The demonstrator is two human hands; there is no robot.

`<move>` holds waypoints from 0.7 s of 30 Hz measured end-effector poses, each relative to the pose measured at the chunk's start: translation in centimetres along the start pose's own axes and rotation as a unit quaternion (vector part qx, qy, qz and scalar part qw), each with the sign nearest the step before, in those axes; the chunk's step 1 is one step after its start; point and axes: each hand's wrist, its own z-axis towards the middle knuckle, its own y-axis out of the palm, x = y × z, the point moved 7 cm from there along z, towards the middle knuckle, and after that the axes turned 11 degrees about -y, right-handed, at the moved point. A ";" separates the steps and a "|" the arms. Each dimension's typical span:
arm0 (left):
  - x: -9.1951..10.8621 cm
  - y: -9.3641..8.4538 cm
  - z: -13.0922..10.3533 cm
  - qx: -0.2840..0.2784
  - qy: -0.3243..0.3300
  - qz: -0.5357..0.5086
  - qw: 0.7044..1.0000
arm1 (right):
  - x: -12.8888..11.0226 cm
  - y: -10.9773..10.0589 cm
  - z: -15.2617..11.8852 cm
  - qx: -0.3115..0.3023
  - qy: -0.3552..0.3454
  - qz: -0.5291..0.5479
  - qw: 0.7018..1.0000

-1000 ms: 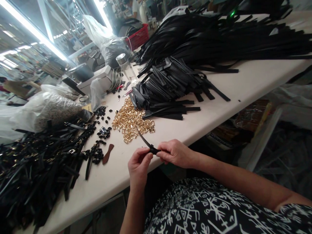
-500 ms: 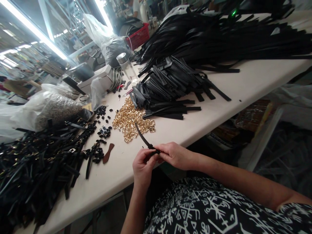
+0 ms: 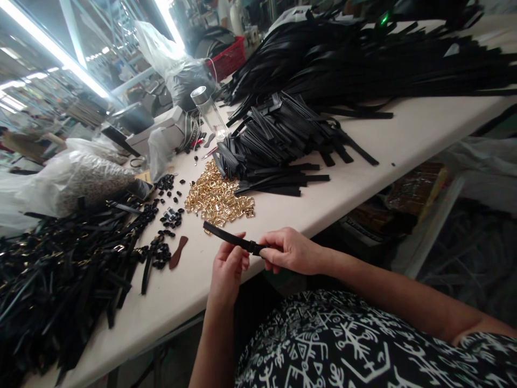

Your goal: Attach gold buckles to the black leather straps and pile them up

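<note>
A short black strap (image 3: 224,235) with a black loop (image 3: 252,247) around it is held just off the table's near edge. My right hand (image 3: 291,251) pinches its right end beside the loop, thumb on top. My left hand (image 3: 229,265) is closed about the strap left of the loop, with fingertips partly hidden behind it. The free end points left, toward a heap of gold metal buckles (image 3: 218,196). Past the buckles lies a pile of short black straps (image 3: 278,134).
Small black loops (image 3: 163,253) and a brown bow-shaped piece (image 3: 178,252) lie on the pale table (image 3: 194,280). At left is a heap of buckled straps (image 3: 60,280). Behind stand a clear bottle (image 3: 210,113) and a red basket (image 3: 228,58); long black strips (image 3: 343,59) cover the far right.
The strap has swung from pointing up and away to lying more level toward the left. My left hand has shifted slightly left along it, away from my right hand.
</note>
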 end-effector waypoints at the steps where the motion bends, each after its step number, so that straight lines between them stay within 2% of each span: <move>1: -0.1 0.3 0.1 -0.019 -0.018 0.017 1.000 | -0.2 0.2 -0.1 -0.012 0.001 -0.008 1.000; 5: -0.6 1.2 0.1 -0.064 -0.083 0.039 0.994 | -0.7 0.7 -0.2 -0.045 0.001 -0.032 0.999; 9: -1.8 1.8 -0.2 -0.077 -0.165 -0.054 0.982 | -1.0 0.5 -0.1 -0.032 0.004 -0.085 0.996; 11: -2.2 2.1 -0.3 -0.079 -0.176 -0.096 0.976 | -1.3 0.2 0.1 -0.012 -0.012 -0.141 0.990; 13: -2.0 2.1 -0.4 -0.063 -0.140 -0.116 0.981 | -1.6 -0.2 0.3 0.015 -0.029 -0.196 0.980; 16: -1.3 1.9 -0.8 -0.021 -0.048 -0.090 0.995 | -1.9 -0.4 0.4 0.043 -0.044 -0.236 0.970; 19: -0.9 2.1 -1.3 -0.006 0.009 -0.027 1.000 | -2.5 -0.1 0.4 0.051 -0.079 -0.220 0.971; 21: -0.9 2.3 -1.4 -0.022 0.020 0.000 1.000 | -2.0 0.1 0.3 0.036 -0.070 -0.194 0.978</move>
